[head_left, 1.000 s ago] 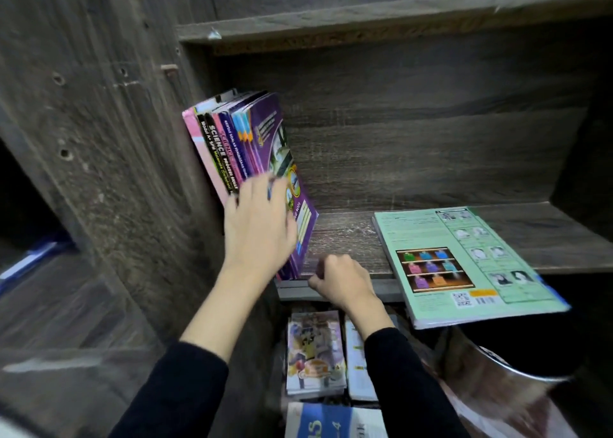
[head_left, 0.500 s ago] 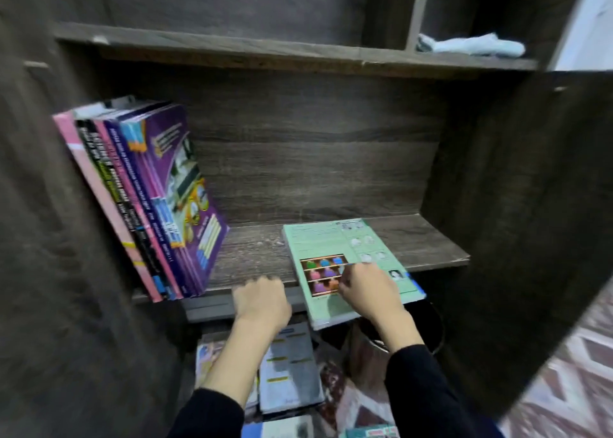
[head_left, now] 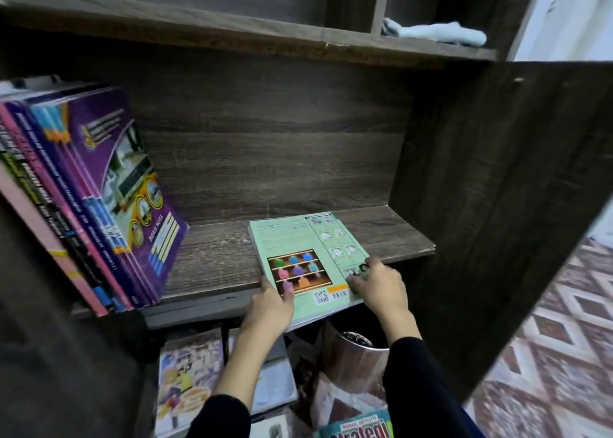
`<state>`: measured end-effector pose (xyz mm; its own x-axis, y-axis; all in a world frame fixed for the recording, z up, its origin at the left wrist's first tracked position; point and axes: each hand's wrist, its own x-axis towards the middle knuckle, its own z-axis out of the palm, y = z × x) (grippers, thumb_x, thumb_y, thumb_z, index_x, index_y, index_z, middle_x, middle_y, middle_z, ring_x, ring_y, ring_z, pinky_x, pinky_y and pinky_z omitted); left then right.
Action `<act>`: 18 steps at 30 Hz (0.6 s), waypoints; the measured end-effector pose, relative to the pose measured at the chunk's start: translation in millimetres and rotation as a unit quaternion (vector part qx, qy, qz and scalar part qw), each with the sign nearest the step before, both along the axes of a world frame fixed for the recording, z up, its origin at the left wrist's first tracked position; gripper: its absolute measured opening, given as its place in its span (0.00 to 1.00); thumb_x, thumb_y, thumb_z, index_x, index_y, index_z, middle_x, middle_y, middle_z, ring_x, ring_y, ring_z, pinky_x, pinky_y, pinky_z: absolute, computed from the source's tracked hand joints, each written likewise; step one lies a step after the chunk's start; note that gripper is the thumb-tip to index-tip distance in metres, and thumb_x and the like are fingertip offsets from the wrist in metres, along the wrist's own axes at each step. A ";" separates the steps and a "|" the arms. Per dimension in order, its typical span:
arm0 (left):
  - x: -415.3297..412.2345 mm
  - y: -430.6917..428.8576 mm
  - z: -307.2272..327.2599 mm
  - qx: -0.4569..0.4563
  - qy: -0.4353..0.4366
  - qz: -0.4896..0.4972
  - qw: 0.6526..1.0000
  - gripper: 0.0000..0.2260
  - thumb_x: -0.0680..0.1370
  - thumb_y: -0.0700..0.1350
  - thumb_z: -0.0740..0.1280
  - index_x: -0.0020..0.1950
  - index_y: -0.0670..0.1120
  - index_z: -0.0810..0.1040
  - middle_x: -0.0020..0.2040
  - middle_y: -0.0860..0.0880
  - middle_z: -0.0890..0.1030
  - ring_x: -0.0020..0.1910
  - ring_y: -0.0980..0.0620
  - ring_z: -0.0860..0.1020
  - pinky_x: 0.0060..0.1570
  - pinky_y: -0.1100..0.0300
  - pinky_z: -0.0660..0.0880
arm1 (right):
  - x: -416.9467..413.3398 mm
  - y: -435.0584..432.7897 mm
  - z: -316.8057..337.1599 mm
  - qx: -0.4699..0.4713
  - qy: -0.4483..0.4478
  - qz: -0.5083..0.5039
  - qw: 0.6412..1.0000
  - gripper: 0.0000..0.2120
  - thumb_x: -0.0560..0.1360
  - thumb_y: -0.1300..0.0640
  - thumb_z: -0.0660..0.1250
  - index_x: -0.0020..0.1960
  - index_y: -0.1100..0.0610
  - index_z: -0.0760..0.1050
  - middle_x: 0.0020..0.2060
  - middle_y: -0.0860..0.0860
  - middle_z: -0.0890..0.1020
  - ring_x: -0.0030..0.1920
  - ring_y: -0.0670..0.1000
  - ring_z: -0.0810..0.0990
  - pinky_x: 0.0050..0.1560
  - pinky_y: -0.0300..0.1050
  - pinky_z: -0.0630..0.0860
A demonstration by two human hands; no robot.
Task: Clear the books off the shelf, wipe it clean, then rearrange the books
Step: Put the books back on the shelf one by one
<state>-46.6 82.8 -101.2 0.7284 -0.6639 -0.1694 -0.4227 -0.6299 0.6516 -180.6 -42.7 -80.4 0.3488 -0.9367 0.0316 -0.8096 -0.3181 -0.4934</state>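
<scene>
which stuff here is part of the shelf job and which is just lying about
Job: green book, held by left hand and right hand; leaning books; shelf; blue cloth.
Lying about: metal bin; patterned rug.

Left forearm (head_left: pixel 240 361) and right forearm (head_left: pixel 403 348) extend forward. Left hand (head_left: pixel 270 306) pinches the green book (head_left: pixel 298 241) at its near corner, thumb on top. Right hand (head_left: pixel 381 288) grips the opposite edge, fingers (head_left: pixel 356 276) curled over the cover.
</scene>
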 end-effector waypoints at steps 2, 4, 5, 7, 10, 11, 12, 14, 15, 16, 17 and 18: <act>2.0 -1.8 -3.9 -0.007 -0.003 0.004 1.000 0.23 0.81 0.53 0.56 0.71 0.39 0.61 0.62 0.36 0.76 0.61 0.37 0.74 0.57 0.51 0.72 | -0.3 -0.9 2.9 0.008 0.003 -0.008 1.000 0.28 0.73 0.46 0.70 0.68 0.56 0.68 0.62 0.59 0.75 0.63 0.60 0.71 0.61 0.51 0.69; 5.6 -1.7 -6.0 -0.011 -0.009 0.012 1.000 0.23 0.81 0.52 0.56 0.70 0.39 0.62 0.61 0.36 0.76 0.60 0.37 0.74 0.57 0.50 0.73 | -1.6 -1.2 6.9 0.036 0.017 -0.016 0.999 0.33 0.70 0.44 0.73 0.70 0.51 0.65 0.64 0.58 0.72 0.65 0.59 0.69 0.63 0.53 0.65; 7.9 -0.2 -5.9 -0.010 -0.008 0.019 1.000 0.22 0.81 0.52 0.56 0.69 0.39 0.63 0.62 0.37 0.76 0.60 0.37 0.74 0.57 0.51 0.73 | -1.6 0.0 9.4 0.060 0.013 -0.018 0.998 0.35 0.69 0.44 0.74 0.71 0.50 0.64 0.65 0.58 0.70 0.65 0.59 0.68 0.64 0.54 0.64; 13.7 2.6 -5.7 -0.020 -0.006 0.038 0.999 0.18 0.82 0.51 0.56 0.66 0.40 0.67 0.61 0.37 0.76 0.60 0.37 0.74 0.55 0.52 0.71 | -2.5 3.0 12.4 0.120 -0.028 -0.018 0.992 0.39 0.67 0.48 0.77 0.71 0.49 0.61 0.65 0.59 0.66 0.65 0.60 0.67 0.65 0.55 0.65; 21.0 7.0 -3.4 -0.060 0.016 0.058 0.996 0.17 0.81 0.54 0.57 0.61 0.42 0.70 0.57 0.39 0.79 0.51 0.39 0.79 0.44 0.55 0.75 | -7.2 4.7 12.5 0.188 -0.102 -0.013 0.977 0.43 0.63 0.56 0.80 0.71 0.50 0.59 0.65 0.58 0.64 0.62 0.59 0.70 0.61 0.48 0.69; 22.5 8.2 -2.1 -0.085 0.041 0.065 0.993 0.17 0.81 0.54 0.57 0.60 0.42 0.71 0.53 0.40 0.80 0.43 0.41 0.81 0.36 0.57 0.76 | -8.9 3.8 11.5 0.202 -0.126 -0.012 0.971 0.45 0.61 0.57 0.81 0.71 0.50 0.59 0.64 0.57 0.66 0.61 0.57 0.72 0.60 0.47 0.70; 23.9 10.3 -0.6 -0.113 0.079 0.069 0.988 0.17 0.81 0.54 0.58 0.60 0.42 0.71 0.50 0.41 0.81 0.35 0.43 0.81 0.29 0.59 0.75 | -10.9 2.6 10.2 0.219 -0.153 -0.009 0.964 0.48 0.58 0.57 0.83 0.71 0.51 0.60 0.63 0.56 0.69 0.60 0.56 0.73 0.61 0.48 0.71; 28.0 15.8 -1.4 -0.152 0.153 0.054 0.975 0.17 0.81 0.54 0.59 0.62 0.43 0.70 0.46 0.42 0.81 0.24 0.49 0.77 0.23 0.60 0.74 | -14.6 -0.3 4.4 0.269 -0.233 0.007 0.934 0.48 0.56 0.62 0.83 0.70 0.54 0.62 0.57 0.53 0.77 0.56 0.54 0.78 0.60 0.50 0.76; 29.9 19.1 -2.7 -0.160 0.182 0.035 0.970 0.17 0.81 0.53 0.60 0.63 0.43 0.70 0.44 0.43 0.81 0.21 0.51 0.75 0.22 0.61 0.73 | -16.1 0.2 2.6 0.297 -0.274 0.021 0.914 0.44 0.57 0.66 0.82 0.68 0.56 0.64 0.53 0.52 0.80 0.51 0.52 0.81 0.55 0.47 0.79; 31.1 22.9 -3.2 -0.164 0.203 0.015 0.965 0.15 0.81 0.52 0.61 0.63 0.44 0.70 0.43 0.43 0.80 0.20 0.53 0.73 0.20 0.63 0.71 | -17.4 1.1 1.1 0.321 -0.304 0.036 0.896 0.39 0.60 0.69 0.80 0.66 0.56 0.67 0.49 0.51 0.83 0.47 0.51 0.83 0.49 0.44 0.80; 31.4 26.2 -3.2 -0.165 0.217 0.000 0.962 0.13 0.81 0.50 0.61 0.63 0.46 0.70 0.42 0.43 0.80 0.20 0.54 0.72 0.19 0.64 0.69 | -18.2 1.8 -0.3 0.339 -0.320 0.049 0.883 0.37 0.61 0.71 0.78 0.66 0.56 0.68 0.47 0.51 0.84 0.44 0.51 0.84 0.46 0.43 0.81; 31.0 29.1 -2.0 -0.164 0.223 -0.012 0.961 0.11 0.81 0.49 0.61 0.63 0.49 0.69 0.41 0.43 0.80 0.20 0.54 0.71 0.19 0.64 0.69 | -18.4 2.9 -0.7 0.351 -0.331 0.059 0.874 0.36 0.62 0.71 0.78 0.65 0.56 0.70 0.47 0.52 0.85 0.44 0.52 0.85 0.46 0.44 0.81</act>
